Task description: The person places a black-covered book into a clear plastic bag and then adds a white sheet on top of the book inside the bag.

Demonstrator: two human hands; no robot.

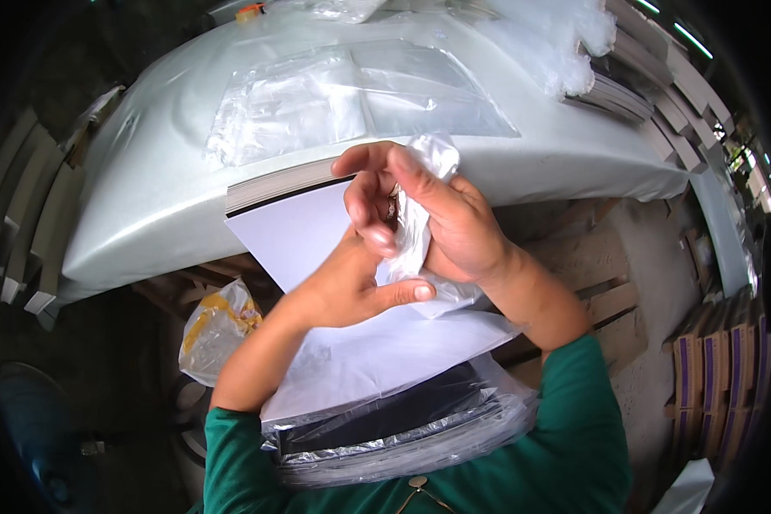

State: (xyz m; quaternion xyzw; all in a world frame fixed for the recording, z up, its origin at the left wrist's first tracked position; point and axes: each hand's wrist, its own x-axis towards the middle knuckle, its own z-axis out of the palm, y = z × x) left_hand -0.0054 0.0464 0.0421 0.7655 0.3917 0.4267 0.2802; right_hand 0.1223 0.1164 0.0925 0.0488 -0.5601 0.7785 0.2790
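- Because it is thin and crinkled, the crumpled white film [414,227] should feel nearly weightless and soft to me, with no stiffness to push against.
- Its sheen suggests a slippery surface, and I judge that a sharp pull could tear it or let it slide out; the bunched middle looks the safest place to take hold, since the folds gather there.
- My right hand [469,230] grasps that middle, the film running along its palm; my left hand [347,272] is just beside it, thumb extended, but with the fingers overlapping I cannot tell whether it grips too.
- The film is in front of me, above the pale sheet [360,364] and on my side of the covered table [565,163].
- Its long axis runs away from me, leaning slightly right at the far end, where a puffed tuft sticks out; the near end spreads into loose folds by my left thumb.
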